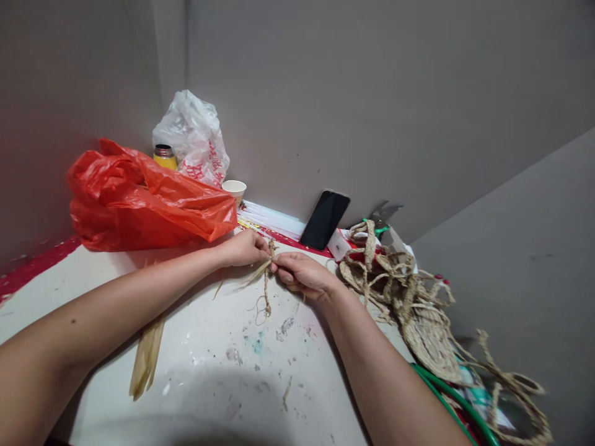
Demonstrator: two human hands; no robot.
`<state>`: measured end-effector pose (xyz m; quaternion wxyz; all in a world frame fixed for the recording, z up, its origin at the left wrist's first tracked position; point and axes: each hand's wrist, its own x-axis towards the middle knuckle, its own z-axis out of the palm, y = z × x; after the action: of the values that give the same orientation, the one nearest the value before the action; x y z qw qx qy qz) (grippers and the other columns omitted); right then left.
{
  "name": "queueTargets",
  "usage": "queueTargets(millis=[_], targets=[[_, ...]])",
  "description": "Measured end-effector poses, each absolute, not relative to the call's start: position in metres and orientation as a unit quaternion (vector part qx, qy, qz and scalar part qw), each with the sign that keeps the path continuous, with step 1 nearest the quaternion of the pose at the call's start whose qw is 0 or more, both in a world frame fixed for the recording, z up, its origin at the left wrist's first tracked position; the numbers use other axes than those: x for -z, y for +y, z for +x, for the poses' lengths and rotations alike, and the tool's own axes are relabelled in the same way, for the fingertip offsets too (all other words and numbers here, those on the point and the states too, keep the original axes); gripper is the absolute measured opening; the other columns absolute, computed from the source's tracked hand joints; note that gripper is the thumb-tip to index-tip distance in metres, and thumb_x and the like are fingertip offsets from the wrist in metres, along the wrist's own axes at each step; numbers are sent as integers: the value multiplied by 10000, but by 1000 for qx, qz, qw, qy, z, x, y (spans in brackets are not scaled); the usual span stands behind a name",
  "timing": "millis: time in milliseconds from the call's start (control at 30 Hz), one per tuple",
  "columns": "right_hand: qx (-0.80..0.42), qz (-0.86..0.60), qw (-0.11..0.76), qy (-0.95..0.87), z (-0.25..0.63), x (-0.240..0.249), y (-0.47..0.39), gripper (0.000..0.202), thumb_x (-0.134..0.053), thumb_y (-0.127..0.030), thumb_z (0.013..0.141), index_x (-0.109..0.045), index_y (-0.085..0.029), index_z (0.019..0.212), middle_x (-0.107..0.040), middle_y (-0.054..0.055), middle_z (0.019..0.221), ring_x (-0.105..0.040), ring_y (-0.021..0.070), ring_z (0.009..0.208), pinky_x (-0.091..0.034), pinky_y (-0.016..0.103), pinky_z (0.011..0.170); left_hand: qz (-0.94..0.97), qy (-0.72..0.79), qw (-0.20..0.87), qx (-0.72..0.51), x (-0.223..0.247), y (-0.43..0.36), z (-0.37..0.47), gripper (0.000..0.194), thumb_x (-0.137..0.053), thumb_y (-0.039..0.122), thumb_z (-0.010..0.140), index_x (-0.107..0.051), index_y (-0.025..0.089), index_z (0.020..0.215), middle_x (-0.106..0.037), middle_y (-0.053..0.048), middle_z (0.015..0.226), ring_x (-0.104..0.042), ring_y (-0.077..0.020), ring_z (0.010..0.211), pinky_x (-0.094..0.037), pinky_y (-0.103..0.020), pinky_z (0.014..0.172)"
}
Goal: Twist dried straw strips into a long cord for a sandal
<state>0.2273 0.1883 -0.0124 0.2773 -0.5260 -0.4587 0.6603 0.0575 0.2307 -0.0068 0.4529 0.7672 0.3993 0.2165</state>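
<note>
Near the far edge of the white tabletop, my left hand (246, 248) and my right hand (300, 272) meet at a thin braided straw cord (267, 291). Fingers of both hands are pinched on the cord's upper part, where pale loose fibres stick out to the lower left. Below my fingertips the cord hangs down to a small knot with frayed ends. Partly under my left forearm lies a bundle of flat, dry straw strips (147, 359). The exact grip of each fingertip is too small to make out.
A red plastic bag (149, 204), a yellow bottle (165, 158), a white plastic bag (193, 130) and a paper cup (235, 191) stand at back left. A phone (325, 218) leans on the wall. Braided cords (427, 334), scissors (383, 214) and a green hose (453, 396) lie right.
</note>
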Motion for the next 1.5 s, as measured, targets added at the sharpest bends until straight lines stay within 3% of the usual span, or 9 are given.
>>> queueTargets(millis=[267, 400, 533, 667, 900, 1000, 1100, 1267, 1500], targets=[[-628, -550, 347, -427, 208, 19, 182, 193, -529, -196, 688, -485, -163, 503, -364, -78, 298, -172, 18, 251, -66, 162, 283, 745, 456, 423, -241, 6, 216, 66, 143, -498, 140, 672, -616, 129, 592, -546, 23, 497, -436, -86, 473, -297, -197, 462], [-670, -522, 363, -383, 207, 16, 181, 273, -527, -213, 680, -376, -183, 455, -331, -82, 328, -160, 12, 281, -79, 153, 292, 758, 484, 353, -256, 4, 205, 71, 132, -472, 129, 676, -588, 147, 616, -551, 16, 524, -478, -109, 519, -308, -209, 493], [-707, -493, 377, -338, 208, 14, 182, 236, -515, -192, 695, -378, -178, 504, -349, -83, 385, -153, 8, 304, -87, 141, 292, 795, 496, 237, -256, 3, 197, 74, 157, -456, 155, 727, -611, 160, 707, -614, -24, 636, -519, -144, 599, -317, -232, 536], [-717, -480, 404, -303, 205, 15, 184, 237, -525, -212, 746, -385, -181, 557, -333, -97, 370, -158, 9, 293, -95, 122, 284, 811, 499, 199, -231, 3, 193, 74, 188, -428, 183, 766, -616, 169, 769, -651, -59, 715, -556, -178, 657, -330, -247, 562], [-717, -476, 428, -276, 206, 17, 184, 270, -581, -188, 743, -376, -184, 567, -330, -106, 350, -185, 4, 272, -126, 112, 273, 815, 472, 242, -231, -4, 185, 76, 148, -484, 188, 728, -583, 146, 830, -619, -42, 681, -525, -153, 600, -302, -233, 520], [-720, -471, 430, -272, 210, 13, 185, 257, -579, -166, 745, -388, -179, 574, -319, -113, 353, -166, -1, 274, -121, 104, 273, 800, 454, 321, -225, -11, 188, 74, 161, -531, 266, 722, -590, 142, 805, -576, -6, 609, -472, -122, 523, -277, -222, 480], [-731, -462, 424, -268, 216, 8, 187, 249, -582, -187, 762, -402, -178, 590, -272, -128, 357, -142, 1, 281, -122, 99, 271, 774, 435, 391, -241, -17, 200, 69, 228, -508, 350, 748, -595, 141, 720, -497, 26, 513, -412, -97, 458, -252, -216, 456], [-749, -447, 407, -271, 224, 7, 191, 157, -573, -211, 777, -481, -155, 663, -232, -141, 369, -117, 9, 293, -123, 106, 267, 714, 454, 407, -343, -12, 218, 65, 293, -491, 357, 757, -484, 157, 542, -431, 42, 488, -381, -74, 471, -262, -205, 473], [-762, -432, 379, -299, 230, 14, 195, 239, -604, -197, 734, -411, -175, 596, -267, -126, 390, -137, 6, 310, -147, 100, 278, 668, 417, 557, -263, 2, 211, 70, 334, -577, 433, 732, -518, 147, 570, -486, 31, 505, -390, -65, 443, -276, -203, 451]])
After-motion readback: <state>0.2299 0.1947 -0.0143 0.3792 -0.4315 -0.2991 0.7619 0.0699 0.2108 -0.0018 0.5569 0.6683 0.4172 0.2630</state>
